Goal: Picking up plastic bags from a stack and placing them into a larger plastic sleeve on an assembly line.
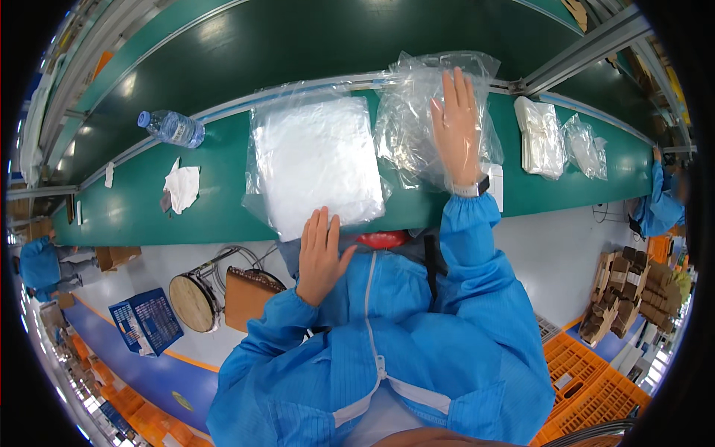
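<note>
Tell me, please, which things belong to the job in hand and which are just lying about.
Apparently in use:
white bundle in clear plastic, at the fingertips of the left hand
crumpled clear plastic, under the right hand

Seemingly lying about:
plastic bottle
crumpled white cloth or tissue
blue crate

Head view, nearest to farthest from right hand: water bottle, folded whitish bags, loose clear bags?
1. Loose clear bags: directly under the right hand.
2. Folded whitish bags: to its right.
3. Water bottle: far to its left.

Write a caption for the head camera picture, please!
Left hand at a white packet, right hand over clear plastic bags.
</note>
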A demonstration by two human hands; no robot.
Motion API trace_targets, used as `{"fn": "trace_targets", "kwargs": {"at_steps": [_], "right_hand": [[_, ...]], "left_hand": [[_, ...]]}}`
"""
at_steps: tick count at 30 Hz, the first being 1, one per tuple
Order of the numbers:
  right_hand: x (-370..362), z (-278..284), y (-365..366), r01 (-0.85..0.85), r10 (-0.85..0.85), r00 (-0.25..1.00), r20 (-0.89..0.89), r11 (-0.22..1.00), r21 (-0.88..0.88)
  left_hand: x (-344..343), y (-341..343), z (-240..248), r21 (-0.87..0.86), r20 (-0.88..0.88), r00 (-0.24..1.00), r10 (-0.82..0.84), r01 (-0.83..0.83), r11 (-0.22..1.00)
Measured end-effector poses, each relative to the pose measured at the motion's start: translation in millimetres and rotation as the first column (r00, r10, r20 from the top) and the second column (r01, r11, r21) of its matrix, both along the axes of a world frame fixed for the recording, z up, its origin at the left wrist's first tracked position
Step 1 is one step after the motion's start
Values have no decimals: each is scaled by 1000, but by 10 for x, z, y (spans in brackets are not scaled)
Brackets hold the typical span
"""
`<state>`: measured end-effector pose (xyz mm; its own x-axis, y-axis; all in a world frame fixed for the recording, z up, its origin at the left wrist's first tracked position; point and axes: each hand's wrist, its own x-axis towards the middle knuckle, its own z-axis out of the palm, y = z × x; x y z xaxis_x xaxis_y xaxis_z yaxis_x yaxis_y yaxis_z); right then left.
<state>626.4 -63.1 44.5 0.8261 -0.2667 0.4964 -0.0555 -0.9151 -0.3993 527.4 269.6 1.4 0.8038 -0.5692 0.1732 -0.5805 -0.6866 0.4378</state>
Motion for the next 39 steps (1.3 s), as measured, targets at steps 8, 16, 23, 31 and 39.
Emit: {"fn": "trace_targets", "kwargs": {"at_steps": [8,16,23,31,39], "right_hand": [[-655,-403,108,12,-18,981,-194,999,-31],[-1273,-361,135,46,-62,991,-117,990,-130],[-1761,-3,364,144,-144,990,-10,990,4],[-1642,-164,1232,-271,303,952,48,760,591],[-1152,-422,1566,30,451,880,-147,255,966]], "left_hand": [[-159,-273,-19,26,39,999,6,-7,1000],[-21,-226,-97,-54,140,989,-43,51,997],[47,-143,139,-153,53,989,136,-127,980],[171,-66,287,-348,-217,945,245,-309,885],[225,-41,265,-453,-770,638,5,-553,699]]}}
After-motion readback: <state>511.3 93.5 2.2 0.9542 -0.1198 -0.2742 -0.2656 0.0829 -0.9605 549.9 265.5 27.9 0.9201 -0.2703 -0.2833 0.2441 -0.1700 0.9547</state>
